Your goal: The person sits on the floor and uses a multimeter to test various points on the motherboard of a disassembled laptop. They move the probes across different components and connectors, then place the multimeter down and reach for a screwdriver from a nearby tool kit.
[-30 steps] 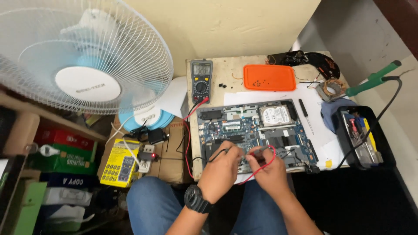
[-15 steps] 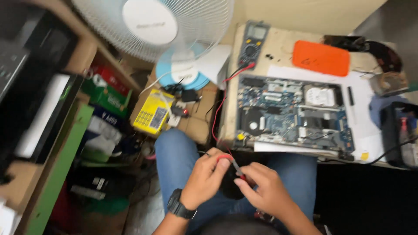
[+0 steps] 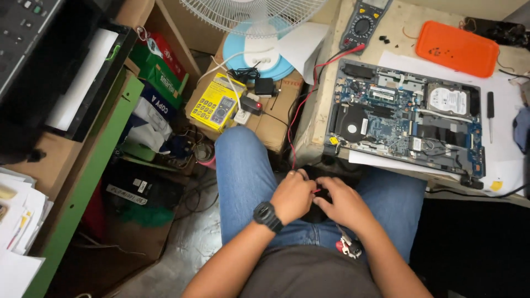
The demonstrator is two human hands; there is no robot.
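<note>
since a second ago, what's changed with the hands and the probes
Both hands drew back off the opened laptop toward the lap, left hand and right hand now together over the jeans, pinching the red probe lead. The multimeter, orange tray and laptop stayed put.

Red probe lead (image 3: 301, 105), slack from meter to lap

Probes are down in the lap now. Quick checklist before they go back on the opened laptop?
1. Red lead runs to the multimeter: ok.
2. Left hand and right hand both on the probes: ok, tips hidden.
3. Opened laptop flat on the table: ok.
4. Meter dial setting: cannot tell.
5. Screwdriver lying off the board: ok.
</note>
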